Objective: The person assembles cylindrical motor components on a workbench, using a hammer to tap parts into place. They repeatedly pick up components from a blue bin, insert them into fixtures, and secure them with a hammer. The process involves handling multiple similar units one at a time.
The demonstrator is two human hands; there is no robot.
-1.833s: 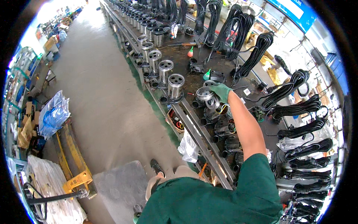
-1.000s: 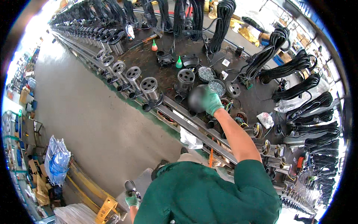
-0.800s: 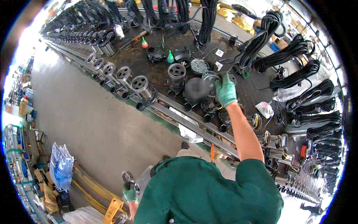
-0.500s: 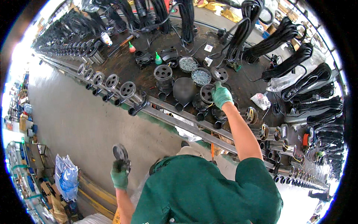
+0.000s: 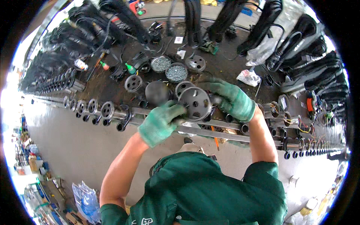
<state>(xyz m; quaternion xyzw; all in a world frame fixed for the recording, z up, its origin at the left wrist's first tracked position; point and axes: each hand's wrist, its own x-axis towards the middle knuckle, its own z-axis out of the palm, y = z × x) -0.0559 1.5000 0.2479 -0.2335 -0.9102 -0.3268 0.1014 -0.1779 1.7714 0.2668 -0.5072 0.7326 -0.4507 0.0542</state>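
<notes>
The person's left hand is curling its fingers around the near left rim of a grey holed disc, apparently gripping it, and the disc is facing up toward the camera in front of the person, at the near edge of the tabletop. The right hand is hovering just beside the disc's right rim with its fingers partly curled; blur is hiding whether they are touching it or holding anything. Behind the disc, a second holed cover is showing partly hidden, and whether the two are touching is unclear. Farther in, two bowls of small grey pieces, one nearer and one beyond it, are standing beside a loose holed plate. To the left, metal cylinders are lining the rail. The step in hand seems to be positioning the disc among these parts; the next move is probably calling for a steady two-handed grip and careful squaring of the disc.
</notes>
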